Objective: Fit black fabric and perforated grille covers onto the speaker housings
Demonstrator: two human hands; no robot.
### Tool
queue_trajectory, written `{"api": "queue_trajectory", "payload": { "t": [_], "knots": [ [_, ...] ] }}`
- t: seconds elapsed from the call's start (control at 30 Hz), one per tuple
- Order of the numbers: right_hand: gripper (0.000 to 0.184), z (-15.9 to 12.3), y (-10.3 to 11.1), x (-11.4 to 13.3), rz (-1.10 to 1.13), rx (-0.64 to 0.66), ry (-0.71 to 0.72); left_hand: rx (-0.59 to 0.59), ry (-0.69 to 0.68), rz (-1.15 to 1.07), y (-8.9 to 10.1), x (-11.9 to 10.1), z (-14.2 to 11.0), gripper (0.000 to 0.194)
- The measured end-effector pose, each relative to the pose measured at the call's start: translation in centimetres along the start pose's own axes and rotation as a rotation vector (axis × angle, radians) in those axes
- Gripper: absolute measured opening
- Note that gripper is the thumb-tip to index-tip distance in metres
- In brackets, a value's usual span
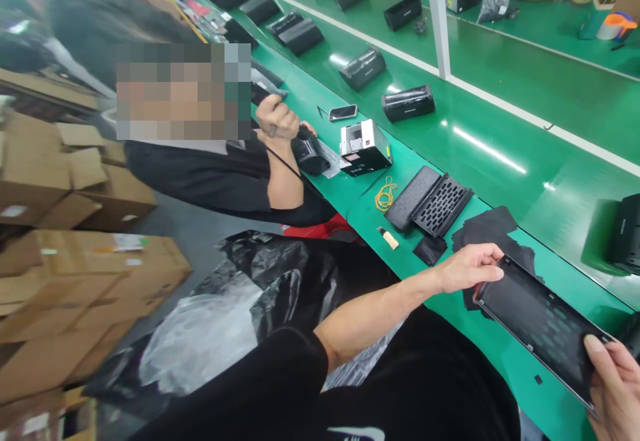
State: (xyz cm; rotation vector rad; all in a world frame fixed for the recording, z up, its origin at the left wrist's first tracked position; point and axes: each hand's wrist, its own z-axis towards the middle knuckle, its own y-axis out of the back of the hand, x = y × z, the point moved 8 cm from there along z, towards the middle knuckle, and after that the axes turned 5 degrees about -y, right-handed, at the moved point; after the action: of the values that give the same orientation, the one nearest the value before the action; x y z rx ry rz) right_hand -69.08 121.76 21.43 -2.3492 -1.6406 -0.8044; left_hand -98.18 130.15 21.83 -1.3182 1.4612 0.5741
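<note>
My left hand (470, 266) grips the near-left corner of a flat black panel (540, 324) with rows of slots. My right hand (615, 388) holds the panel's other end at the lower right edge of the view. The panel hangs tilted just above the green table (500, 354). Under and beside it lie several thin black sheets (493, 228). Two more black grille panels (430, 202) lie side by side further along the table.
A co-worker's hand (277, 120) holds a tool over a black device (310, 154). Nearby are a silver-and-black unit (364, 148), a phone (343, 112), rubber bands (385, 196) and a small tan piece (389, 238). Black units ride the green conveyor (500, 94). Cardboard boxes (75, 274) stand left.
</note>
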Motion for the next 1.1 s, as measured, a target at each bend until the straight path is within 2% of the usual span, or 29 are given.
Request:
{"api": "queue_trajectory", "payload": {
  "t": [0.07,0.17,0.27,0.33,0.4,0.47,0.6,0.87,0.97,1.1],
  "knots": [
    [0.078,-0.3,-1.2,0.0,0.041,-0.019,-0.021,-0.007,-0.004,0.19,0.5,0.0,0.3,0.035],
    [0.068,0.1,-1.9,0.1,0.044,0.019,0.082,-0.03,-0.182,0.603,-0.1,-3.0,0.6,0.035],
    [0.058,0.8,-2.1,-0.2,0.017,0.078,0.174,0.113,-0.338,0.957,-3.4,-5.1,1.2,0.034],
    [0.054,1.1,-2.3,-0.5,-0.012,0.097,0.198,0.228,-0.369,1.123,-5.6,-5.1,1.7,0.036],
    [0.053,1.4,-2.4,-0.8,-0.027,0.096,0.204,0.312,-0.364,1.223,-6.9,-4.6,2.0,0.034],
    [0.055,1.7,-2.4,-1.1,-0.017,0.104,0.213,0.369,-0.333,1.241,-7.5,-3.9,2.1,0.027],
    [0.057,2.6,-2.1,-1.8,-0.013,0.137,0.241,0.435,-0.242,1.159,-7.3,-3.1,1.9,0.02],
    [0.057,3.5,-2.0,-2.2,-0.132,0.171,0.294,0.463,-0.168,1.088,-6.8,-3.3,1.6,0.017],
    [0.06,3.2,-2.1,-1.8,-0.157,0.149,0.293,0.455,-0.188,1.071,-6.9,-3.3,1.7,0.018],
    [0.065,2.7,-2.0,-1.0,-0.193,0.046,0.319,0.425,-0.209,1.089,-7.0,-3.0,2.0,0.021]
  ]
}}
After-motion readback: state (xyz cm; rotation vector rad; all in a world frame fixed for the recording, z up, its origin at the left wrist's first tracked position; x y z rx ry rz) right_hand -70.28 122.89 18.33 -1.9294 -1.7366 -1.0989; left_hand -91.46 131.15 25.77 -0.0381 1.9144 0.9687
